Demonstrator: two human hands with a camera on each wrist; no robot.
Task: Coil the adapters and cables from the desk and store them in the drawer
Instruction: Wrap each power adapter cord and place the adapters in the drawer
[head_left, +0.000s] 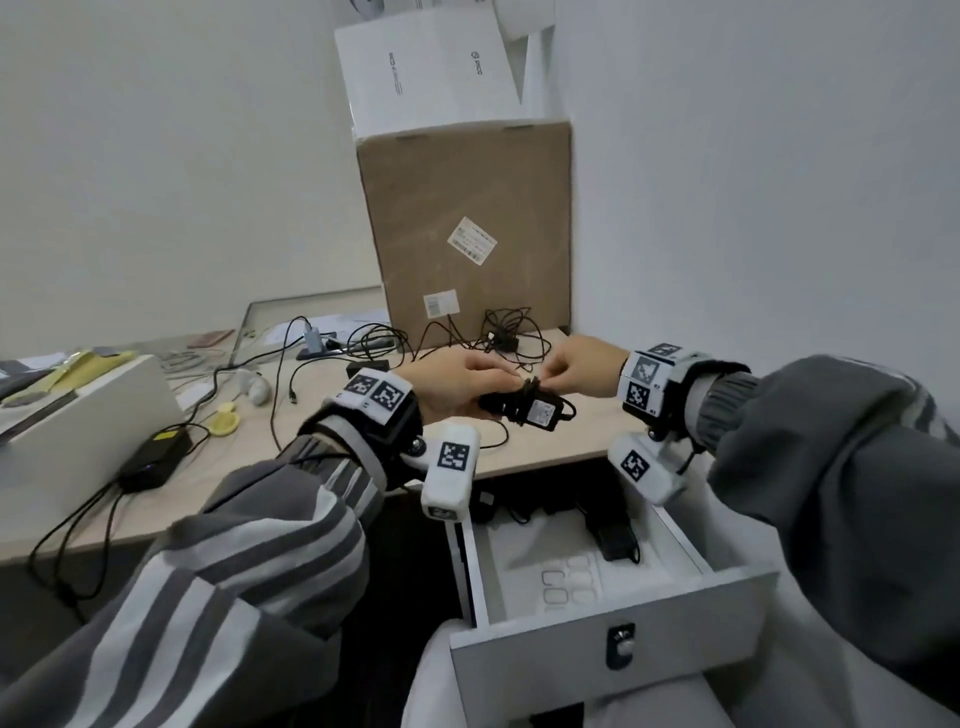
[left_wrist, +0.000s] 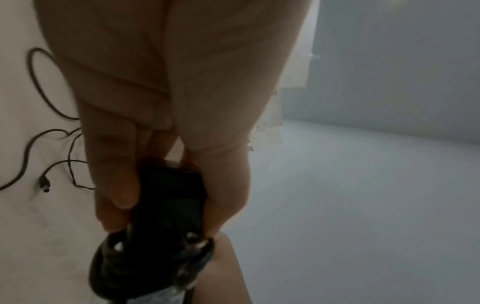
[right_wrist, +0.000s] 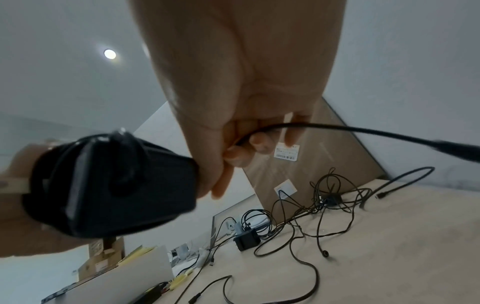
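Observation:
A black power adapter (head_left: 535, 410) with its cable wound round it is held above the desk's front edge. My left hand (head_left: 457, 382) grips the adapter body (left_wrist: 168, 197) between fingers and thumb. My right hand (head_left: 582, 371) pinches the loose end of the adapter's cable (right_wrist: 337, 127) beside the adapter (right_wrist: 116, 185). Below them the white drawer (head_left: 717, 587) stands open, with a black adapter (head_left: 615, 538) lying at its back. More tangled black cables (head_left: 498, 332) and a small black adapter (right_wrist: 246, 239) lie on the desk by the cardboard box.
A tall cardboard box (head_left: 467, 218) stands at the desk's back corner with a white box (head_left: 426, 67) on top. A large black power brick (head_left: 153, 460) and its cable lie at the left front, beside a white box (head_left: 78, 421). Loose cable plugs (head_left: 293, 397) lie mid-desk.

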